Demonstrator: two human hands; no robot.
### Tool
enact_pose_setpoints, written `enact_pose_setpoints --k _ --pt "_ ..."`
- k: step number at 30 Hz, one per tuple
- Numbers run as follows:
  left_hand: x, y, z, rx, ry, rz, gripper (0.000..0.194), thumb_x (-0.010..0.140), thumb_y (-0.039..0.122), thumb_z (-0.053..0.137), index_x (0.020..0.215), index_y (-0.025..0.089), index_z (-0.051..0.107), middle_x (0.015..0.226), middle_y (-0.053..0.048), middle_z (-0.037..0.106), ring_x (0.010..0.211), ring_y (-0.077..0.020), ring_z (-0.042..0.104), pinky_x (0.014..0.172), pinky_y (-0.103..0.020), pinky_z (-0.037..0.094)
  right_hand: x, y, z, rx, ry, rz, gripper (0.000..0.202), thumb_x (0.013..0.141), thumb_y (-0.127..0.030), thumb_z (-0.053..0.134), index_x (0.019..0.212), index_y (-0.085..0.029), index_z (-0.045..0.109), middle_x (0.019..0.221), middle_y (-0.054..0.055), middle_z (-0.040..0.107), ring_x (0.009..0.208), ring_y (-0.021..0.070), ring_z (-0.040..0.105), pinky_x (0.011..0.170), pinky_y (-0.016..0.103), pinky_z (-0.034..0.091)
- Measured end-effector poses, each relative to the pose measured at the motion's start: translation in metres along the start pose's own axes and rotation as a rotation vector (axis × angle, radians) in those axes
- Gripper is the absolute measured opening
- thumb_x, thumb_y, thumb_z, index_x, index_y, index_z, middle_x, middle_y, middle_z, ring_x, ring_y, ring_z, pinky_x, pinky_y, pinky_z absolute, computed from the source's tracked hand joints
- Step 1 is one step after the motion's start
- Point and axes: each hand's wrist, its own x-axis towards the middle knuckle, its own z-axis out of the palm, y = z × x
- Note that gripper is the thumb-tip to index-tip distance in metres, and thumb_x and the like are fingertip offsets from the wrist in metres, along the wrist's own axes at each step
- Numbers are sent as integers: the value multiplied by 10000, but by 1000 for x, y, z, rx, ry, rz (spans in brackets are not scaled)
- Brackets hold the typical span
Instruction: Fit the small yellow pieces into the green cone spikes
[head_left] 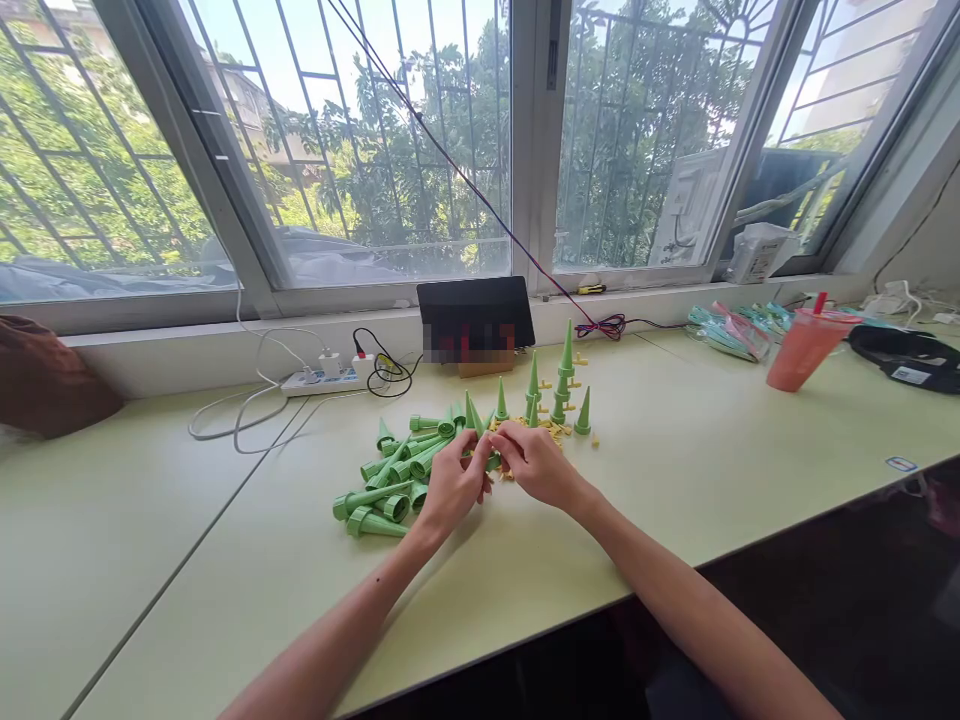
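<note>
My left hand (454, 482) is closed round a green plastic watering spike (473, 415), its pointed end up. My right hand (536, 462) meets it at the fingertips, pinched against the spike's side; whatever lies between those fingers is hidden. Left of my hands is a heap of loose green spikes (394, 472), lying in different directions. Just beyond my right hand lie small yellow valve pieces (555, 430), partly covered by the hand. Several spikes stand upright behind them, including a tall stack (566, 370) with yellow valves sticking out sideways.
A tablet-like dark screen (476, 310) leans by the window. On the left are a power strip (326, 378) with cables and a brown bag (52, 375). To the right stand a red cup with a straw (806, 350), plastic packets (731, 330) and a black strap-like item (907, 355).
</note>
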Motion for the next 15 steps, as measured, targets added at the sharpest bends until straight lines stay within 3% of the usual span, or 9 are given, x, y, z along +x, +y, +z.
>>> enact_pose_setpoints --k 15 --pt "0 1 -1 18 -9 -5 339 864 501 507 754 183 467 643 44 518 372 -81 516 323 -193 362 1 -1 -2 -1 -22 5 307 985 -325 360 708 -199 406 603 -35 467 519 99 400 528 229 311"
